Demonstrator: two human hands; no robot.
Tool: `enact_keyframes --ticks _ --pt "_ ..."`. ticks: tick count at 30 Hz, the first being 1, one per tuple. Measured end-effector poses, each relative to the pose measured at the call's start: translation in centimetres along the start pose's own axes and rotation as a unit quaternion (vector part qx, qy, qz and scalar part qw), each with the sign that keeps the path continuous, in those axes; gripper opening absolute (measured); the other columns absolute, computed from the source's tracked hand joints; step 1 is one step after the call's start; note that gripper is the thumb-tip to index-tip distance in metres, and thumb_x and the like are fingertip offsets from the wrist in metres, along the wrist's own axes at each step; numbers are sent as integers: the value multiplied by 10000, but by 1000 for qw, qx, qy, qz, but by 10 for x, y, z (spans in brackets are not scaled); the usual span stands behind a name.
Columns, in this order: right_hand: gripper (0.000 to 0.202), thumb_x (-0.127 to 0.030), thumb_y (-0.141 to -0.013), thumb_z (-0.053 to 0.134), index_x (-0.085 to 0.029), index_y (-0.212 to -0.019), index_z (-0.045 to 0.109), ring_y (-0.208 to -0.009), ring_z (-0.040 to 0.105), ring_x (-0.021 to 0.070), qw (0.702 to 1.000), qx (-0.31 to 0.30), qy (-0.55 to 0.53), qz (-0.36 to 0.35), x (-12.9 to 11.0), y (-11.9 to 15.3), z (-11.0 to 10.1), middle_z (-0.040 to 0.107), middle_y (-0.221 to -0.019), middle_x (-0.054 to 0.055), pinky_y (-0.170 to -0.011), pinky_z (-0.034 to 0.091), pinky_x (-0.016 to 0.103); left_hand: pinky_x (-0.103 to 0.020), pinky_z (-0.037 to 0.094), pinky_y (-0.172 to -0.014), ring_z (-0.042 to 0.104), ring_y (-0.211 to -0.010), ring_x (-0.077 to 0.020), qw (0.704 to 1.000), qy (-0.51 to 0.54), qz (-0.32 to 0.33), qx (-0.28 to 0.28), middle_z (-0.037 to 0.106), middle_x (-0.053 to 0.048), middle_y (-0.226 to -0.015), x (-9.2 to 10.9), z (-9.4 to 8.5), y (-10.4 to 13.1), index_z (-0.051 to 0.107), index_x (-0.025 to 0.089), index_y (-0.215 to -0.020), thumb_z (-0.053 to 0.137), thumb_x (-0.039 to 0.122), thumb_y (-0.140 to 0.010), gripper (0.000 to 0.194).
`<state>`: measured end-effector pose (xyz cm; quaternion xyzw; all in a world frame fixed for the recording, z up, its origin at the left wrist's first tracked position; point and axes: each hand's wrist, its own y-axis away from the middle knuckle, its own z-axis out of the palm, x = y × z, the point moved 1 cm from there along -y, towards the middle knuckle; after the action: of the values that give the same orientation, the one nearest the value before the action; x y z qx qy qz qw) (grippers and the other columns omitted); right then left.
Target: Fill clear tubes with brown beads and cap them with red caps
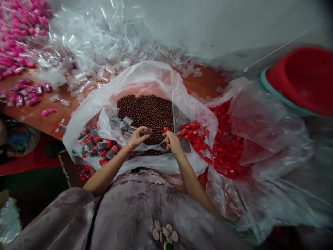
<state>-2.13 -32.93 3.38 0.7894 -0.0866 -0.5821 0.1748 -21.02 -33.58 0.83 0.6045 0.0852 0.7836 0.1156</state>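
Note:
My left hand [137,138] pinches a small clear plastic container [147,132] over a mass of small brown balls [148,111]. To its right, my right hand [172,143] is closed on a red plastic piece [165,129], its head showing above the fingers. The two hands are apart. The balls lie in a white plastic bag [140,74] with its mouth spread wide. Several clear containers [127,120] rest at the balls' left edge. Loose red plastic pieces [196,133] lie on the right, and filled containers with red tops [104,144] are heaped on the left.
Behind the bag, clear containers [88,81] are piled on the reddish-brown table [65,116]. Pink pieces [18,38] cover the far left. A clear plastic bag [275,135] with more red pieces lies right, near a red basin [307,80]. Part of another person shows far left.

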Motion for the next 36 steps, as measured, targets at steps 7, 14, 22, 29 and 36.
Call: enact_keyframes --ticks 7,14,22,29,36 --pt "441 -506 -853 276 -170 -882 560 -488 479 103 987 -16 162 -3 3 -4 0 529 -640 -1 -483 393 219 -239 490 -672 619 -815 -154 995 78 -57 -6 654 -62 -902 0 1 3 544 131 -936 750 323 -587 448" --pt "279 -286 -875 351 -162 -966 584 -874 591 207 863 -14 504 -27 -1 12 2 648 -958 110 -705 377 272 -239 486 -648 612 -778 -146 997 55 -52 -8 645 -34 -853 5 5 8 550 136 -940 756 347 -574 471" --pt "323 -350 -871 369 -207 -1122 516 -808 624 217 881 -17 472 26 2 18 0 673 -918 86 -624 352 269 -303 448 -825 603 -864 -153 998 49 22 -29 632 -34 -884 15 3 9 564 144 -882 767 286 -576 393" --pt "330 -388 -852 398 -196 -1083 535 -723 623 210 897 31 441 7 3 18 2 675 -824 77 -589 343 260 -284 447 -789 591 -826 -142 999 14 20 -23 634 -33 -863 15 1 10 569 139 -895 763 296 -574 407" --pt "269 -388 -805 481 -225 -981 602 -701 616 177 934 61 342 -84 -5 22 4 680 -819 30 -619 398 253 -277 439 -796 580 -811 -129 1000 13 0 -9 628 -25 -865 12 4 9 561 142 -902 757 310 -573 419"
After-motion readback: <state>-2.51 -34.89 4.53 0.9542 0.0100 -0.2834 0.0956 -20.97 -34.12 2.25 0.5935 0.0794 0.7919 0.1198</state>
